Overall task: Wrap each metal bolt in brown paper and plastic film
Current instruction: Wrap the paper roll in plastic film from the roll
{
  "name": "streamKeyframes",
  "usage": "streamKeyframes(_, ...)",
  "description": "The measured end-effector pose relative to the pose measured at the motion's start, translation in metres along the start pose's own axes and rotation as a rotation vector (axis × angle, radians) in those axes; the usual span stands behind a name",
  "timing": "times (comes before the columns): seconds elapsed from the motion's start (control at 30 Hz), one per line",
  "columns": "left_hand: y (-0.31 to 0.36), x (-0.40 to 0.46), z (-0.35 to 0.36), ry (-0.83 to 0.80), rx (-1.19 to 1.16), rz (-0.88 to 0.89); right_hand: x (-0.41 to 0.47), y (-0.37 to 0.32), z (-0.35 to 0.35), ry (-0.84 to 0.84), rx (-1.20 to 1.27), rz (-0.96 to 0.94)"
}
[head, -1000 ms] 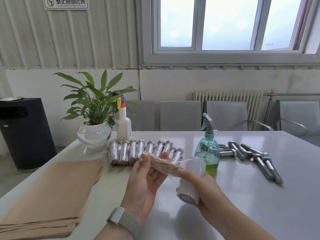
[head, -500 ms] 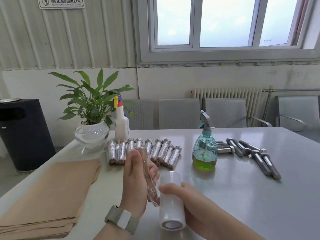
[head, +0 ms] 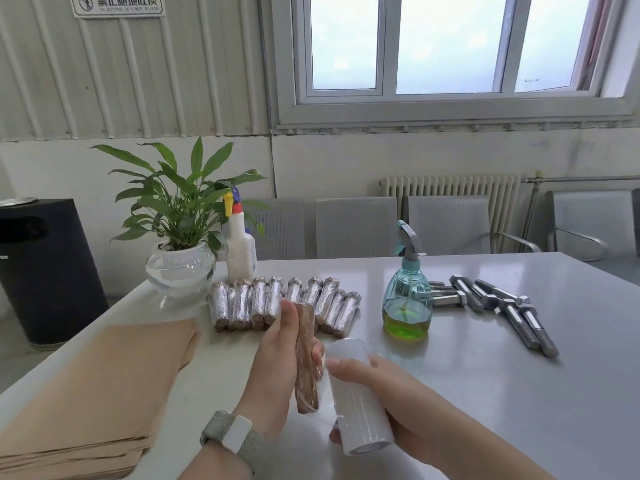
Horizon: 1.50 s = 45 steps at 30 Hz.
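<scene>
My left hand (head: 277, 362) grips a bolt wrapped in brown paper (head: 306, 358), held nearly upright above the table, with plastic film around it. My right hand (head: 388, 400) holds the white roll of plastic film (head: 356, 396) right beside the bolt, almost touching it. A row of several wrapped bolts (head: 280, 303) lies behind my hands. Several bare metal bolts (head: 498, 306) lie at the right. A stack of brown paper sheets (head: 93, 386) covers the table's left front.
A teal spray bottle with green liquid (head: 407, 299) stands between the wrapped row and the bare bolts. A potted plant in a glass bowl (head: 180, 268) and a white spray bottle (head: 240, 251) stand at the back left. Grey chairs (head: 356, 226) line the table's far side.
The wrapped bolt turned from slanted across my hands to nearly upright. The film roll came lower and closer to the bolt, tilted on its side.
</scene>
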<state>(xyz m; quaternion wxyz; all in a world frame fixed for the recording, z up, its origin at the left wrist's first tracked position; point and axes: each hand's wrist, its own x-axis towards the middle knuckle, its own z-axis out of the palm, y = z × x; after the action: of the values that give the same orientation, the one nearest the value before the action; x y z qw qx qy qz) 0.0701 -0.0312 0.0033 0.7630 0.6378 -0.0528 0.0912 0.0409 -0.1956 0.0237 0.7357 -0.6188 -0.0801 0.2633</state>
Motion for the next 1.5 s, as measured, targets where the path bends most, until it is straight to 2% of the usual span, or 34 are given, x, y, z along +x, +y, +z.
streamKeyframes(0.2,-0.003,-0.002,0.008,-0.009,0.131,0.002,0.002,-0.004,-0.002,0.097,-0.118,-0.045)
streamKeyframes(0.33,-0.001,-0.004,0.010,-0.056,0.122,-0.034,0.002,-0.005,-0.014,0.152,-0.064,0.080)
streamKeyframes(0.5,0.001,-0.006,0.009,-0.093,0.174,-0.042,0.008,-0.006,-0.019,0.230,-0.167,0.021)
streamKeyframes(0.6,0.000,-0.007,0.011,-0.142,0.205,-0.040,0.009,-0.008,-0.025,0.225,-0.228,0.000)
streamKeyframes(0.77,0.000,-0.009,0.015,-0.208,0.235,-0.038,0.007,-0.011,-0.030,0.142,-0.176,0.068)
streamKeyframes(0.97,-0.004,-0.006,0.013,-0.224,0.124,-0.119,0.010,-0.009,-0.034,0.131,-0.216,0.068)
streamKeyframes(1.13,-0.008,-0.005,0.014,-0.219,0.064,-0.163,0.010,-0.011,-0.038,0.149,-0.045,0.135)
streamKeyframes(1.27,-0.011,-0.004,0.013,-0.236,0.100,-0.195,0.011,-0.010,-0.040,0.169,-0.034,0.156)
streamKeyframes(1.37,-0.011,-0.004,0.016,-0.229,0.028,-0.225,0.011,-0.011,-0.038,0.182,-0.040,0.162)
streamKeyframes(1.5,-0.010,-0.007,0.020,-0.227,-0.053,-0.365,0.013,-0.008,-0.037,0.190,-0.009,0.128)
